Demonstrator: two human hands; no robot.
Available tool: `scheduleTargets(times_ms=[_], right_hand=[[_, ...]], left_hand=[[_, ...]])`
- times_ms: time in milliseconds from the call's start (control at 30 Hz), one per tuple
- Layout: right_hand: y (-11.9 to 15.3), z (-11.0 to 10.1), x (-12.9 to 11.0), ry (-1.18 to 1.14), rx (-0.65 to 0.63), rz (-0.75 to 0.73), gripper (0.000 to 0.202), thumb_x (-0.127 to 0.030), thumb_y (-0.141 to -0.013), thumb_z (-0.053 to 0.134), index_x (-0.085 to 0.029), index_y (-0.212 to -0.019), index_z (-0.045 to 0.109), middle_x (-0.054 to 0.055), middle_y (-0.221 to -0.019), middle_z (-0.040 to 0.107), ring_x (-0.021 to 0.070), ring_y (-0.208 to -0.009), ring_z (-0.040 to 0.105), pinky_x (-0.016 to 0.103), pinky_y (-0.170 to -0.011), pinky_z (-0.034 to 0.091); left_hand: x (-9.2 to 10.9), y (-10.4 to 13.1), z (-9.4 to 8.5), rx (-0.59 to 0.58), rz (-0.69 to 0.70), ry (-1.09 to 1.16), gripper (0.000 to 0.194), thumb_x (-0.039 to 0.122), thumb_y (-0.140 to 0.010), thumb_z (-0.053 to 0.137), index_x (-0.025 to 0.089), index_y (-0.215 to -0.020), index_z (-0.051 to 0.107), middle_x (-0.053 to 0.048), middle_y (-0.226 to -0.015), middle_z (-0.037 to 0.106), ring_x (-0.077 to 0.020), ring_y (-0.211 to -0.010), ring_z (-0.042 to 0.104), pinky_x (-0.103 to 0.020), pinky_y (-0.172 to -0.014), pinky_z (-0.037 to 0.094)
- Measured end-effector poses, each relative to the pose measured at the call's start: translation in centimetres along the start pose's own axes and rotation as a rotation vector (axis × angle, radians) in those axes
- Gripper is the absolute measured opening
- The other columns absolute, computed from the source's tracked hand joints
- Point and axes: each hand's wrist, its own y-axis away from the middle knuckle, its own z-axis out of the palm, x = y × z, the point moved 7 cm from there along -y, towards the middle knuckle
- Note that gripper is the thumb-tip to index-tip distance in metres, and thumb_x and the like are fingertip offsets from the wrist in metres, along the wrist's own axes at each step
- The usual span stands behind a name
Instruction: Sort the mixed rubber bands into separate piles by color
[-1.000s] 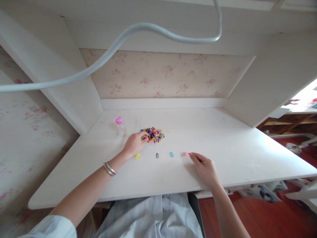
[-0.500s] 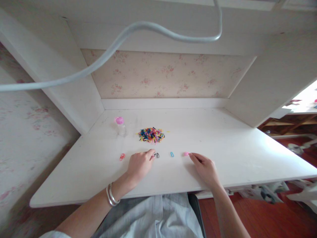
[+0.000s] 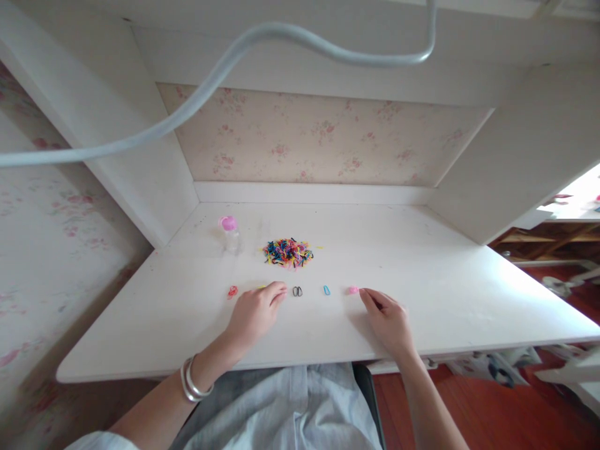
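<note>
My left hand [image 3: 255,309] hovers low over the white desk with thumb and fingers pressed together; nothing shows between the tips. Just right of its fingertips lie two black rubber bands [image 3: 297,291] side by side. A yellow band [image 3: 261,287] peeks out behind the knuckles, and red bands [image 3: 232,291] sit further left. My right hand [image 3: 387,315] is closed in a pinch, its tips right beside a small bunch of pink bands [image 3: 353,290]; whether anything is held inside is hidden. A single blue band [image 3: 327,290] rests between the two hands.
Behind the hands is a heap of mixed coloured rubber bands [image 3: 287,252]. A clear container with a pink lid [image 3: 228,223] stands to its left. A pale cable [image 3: 300,39] crosses overhead, and side panels [image 3: 510,144] bound the desk [image 3: 398,231].
My left hand has moved left, away from the black bands; a second black band now lies flat beside the first. My right hand stays by the pink bands. The view has shifted slightly.
</note>
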Motion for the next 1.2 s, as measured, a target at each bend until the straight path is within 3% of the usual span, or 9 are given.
scheduleTargets(times_ms=[100,233,367,600,900,1200], right_hand=[[1.6,1.2,-3.2,0.069,-0.009,-0.114,0.039,-0.048,-0.089,0.043,-0.021,-0.088,0.072,0.004,-0.086,0.071,0.0137,-0.070,0.063,0.021,-0.066,0.042],[3.7,5.4,-7.6,0.293,-0.249,-0.200,0.035,-0.042,-0.093,0.037,-0.030,-0.104,0.068,0.000,-0.079,0.071,0.0137,-0.065,0.063,0.022,-0.060,0.039],[3.8,8.5,-10.0,0.500,-0.354,-0.178,0.036,-0.045,-0.092,0.037,-0.033,-0.116,0.060,0.001,-0.086,0.072,0.0179,-0.070,0.066,0.024,-0.058,0.038],[2.8,10.4,-11.2,0.597,-0.319,-0.124,0.039,-0.050,-0.092,0.033,-0.032,-0.107,0.064,0.004,-0.082,0.071,0.0203,-0.072,0.067,0.025,-0.058,0.039],[2.9,11.0,-11.7,0.611,-0.327,-0.098,0.041,-0.046,-0.094,0.030,-0.032,-0.104,0.067,0.003,-0.087,0.072,0.0161,-0.074,0.066,0.024,-0.063,0.040],[2.9,10.6,-11.6,0.556,-0.356,-0.093,0.043,-0.052,-0.093,0.031,-0.032,-0.110,0.065,0.003,-0.083,0.072,0.0165,-0.076,0.066,0.023,-0.064,0.040]], left_hand=[[-1.3,1.1,-2.0,0.082,-0.021,0.038,0.019,0.033,-0.090,0.048,0.025,-0.098,0.063,0.002,-0.096,0.073,-0.0121,-0.072,0.068,-0.022,-0.071,0.049],[-3.5,3.4,-4.2,0.164,-0.083,0.059,0.021,0.036,-0.088,0.050,0.024,-0.098,0.064,0.002,-0.094,0.072,-0.0078,-0.054,0.060,-0.019,-0.060,0.048],[-5.6,6.0,-5.3,0.241,-0.126,0.048,0.021,0.036,-0.087,0.051,0.022,-0.095,0.064,0.002,-0.078,0.071,-0.0069,-0.045,0.052,-0.018,-0.055,0.045],[-7.8,7.5,-4.0,0.219,-0.149,0.104,0.019,0.034,-0.088,0.050,0.021,-0.094,0.063,0.001,-0.076,0.068,-0.0081,-0.051,0.055,-0.019,-0.057,0.046],[-7.8,7.6,-3.6,0.200,-0.143,0.144,0.018,0.032,-0.089,0.048,0.022,-0.097,0.061,0.000,-0.085,0.068,-0.0087,-0.057,0.057,-0.019,-0.059,0.047],[-7.5,7.5,-3.7,0.180,-0.151,0.121,0.019,0.031,-0.089,0.046,0.022,-0.097,0.061,-0.001,-0.086,0.069,-0.0101,-0.060,0.060,-0.020,-0.059,0.047]])
